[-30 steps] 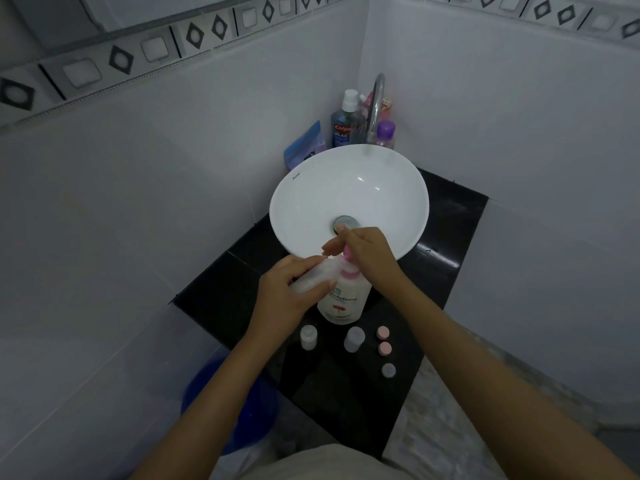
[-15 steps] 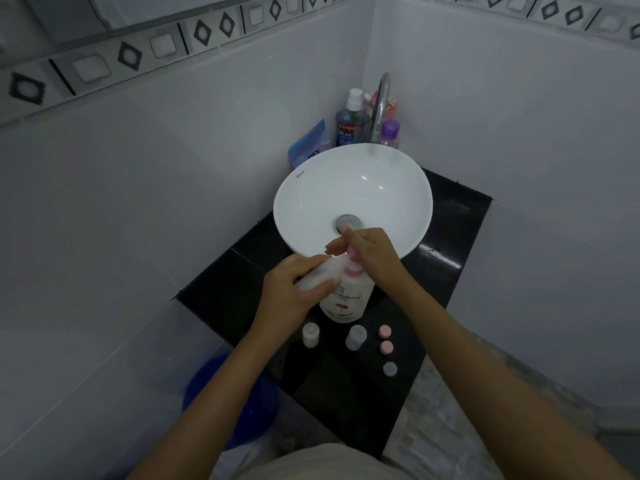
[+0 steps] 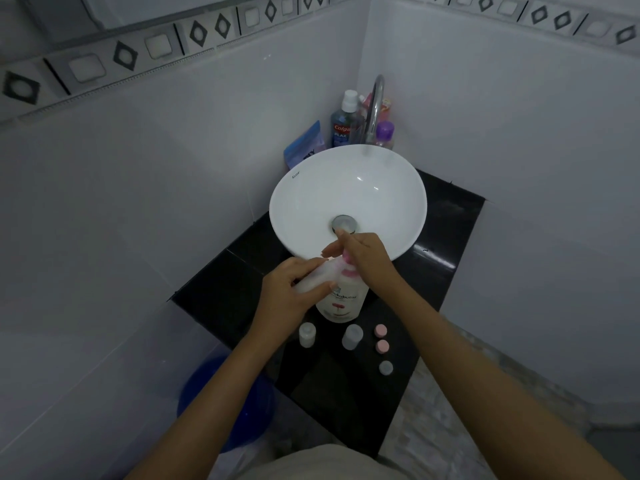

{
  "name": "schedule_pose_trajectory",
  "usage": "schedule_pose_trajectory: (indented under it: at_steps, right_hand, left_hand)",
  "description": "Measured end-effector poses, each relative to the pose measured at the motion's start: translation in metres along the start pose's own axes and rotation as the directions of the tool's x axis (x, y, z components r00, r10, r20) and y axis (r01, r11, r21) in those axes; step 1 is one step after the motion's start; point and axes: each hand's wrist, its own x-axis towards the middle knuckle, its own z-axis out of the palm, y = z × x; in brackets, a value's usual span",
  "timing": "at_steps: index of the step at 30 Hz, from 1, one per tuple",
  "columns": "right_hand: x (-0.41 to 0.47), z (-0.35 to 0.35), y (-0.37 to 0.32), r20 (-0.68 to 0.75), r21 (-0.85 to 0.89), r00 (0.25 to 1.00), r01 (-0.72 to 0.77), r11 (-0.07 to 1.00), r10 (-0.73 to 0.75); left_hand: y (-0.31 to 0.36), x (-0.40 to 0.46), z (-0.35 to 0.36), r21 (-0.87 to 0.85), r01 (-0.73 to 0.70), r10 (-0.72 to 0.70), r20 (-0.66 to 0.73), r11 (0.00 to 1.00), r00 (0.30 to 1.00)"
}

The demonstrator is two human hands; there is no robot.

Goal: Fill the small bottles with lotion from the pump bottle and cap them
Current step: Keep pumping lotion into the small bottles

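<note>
Two hands are what matters, but biggest stuff first: a glossy black stone counter [image 3: 446, 230] is topped by a round white ceramic basin [image 3: 346, 188], with a curved chrome tap [image 3: 375, 98] behind it. In front of the basin, a white plastic pump bottle with a pink pump head [image 3: 343, 299] is stood upright on the counter. Its pump top is covered by the right hand [image 3: 367, 258], palm down, fingers mostly straight and reaching out past the spout. A small frosted clear bottle [image 3: 317, 277] is gripped by the left hand [image 3: 289, 292], fingers curled round it, tilted with its mouth up by the pump spout. Nearer the counter's front edge, two more small clear bottles [image 3: 307, 335] [image 3: 352, 336] are stood upright, uncapped. Just beside them, two pink round caps [image 3: 380, 330] [image 3: 382, 346] and one grey round cap [image 3: 385, 367] are lined up.
</note>
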Motion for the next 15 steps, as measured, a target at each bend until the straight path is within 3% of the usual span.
schedule_pose_trajectory:
  at_steps: [4,7,15]
  right_hand:
    - [0.002,-0.005,-0.009,-0.012,-0.054,0.999,0.041,0.998,-0.042]
    - [-0.001,0.000,-0.007,-0.070,0.009,0.997,0.038,0.999,-0.037]
    - [-0.006,0.008,0.006,-0.069,0.058,0.996,-0.053,0.997,0.057]
  left_hand:
    - [0.004,0.004,-0.001,-0.011,-0.022,0.022,-0.016,1.000,1.000]
    - [0.004,0.004,-0.001,-0.016,-0.025,0.025,-0.010,1.000,1.000]
    - [-0.003,-0.002,0.002,0.032,0.015,-0.015,0.002,0.999,1.000]
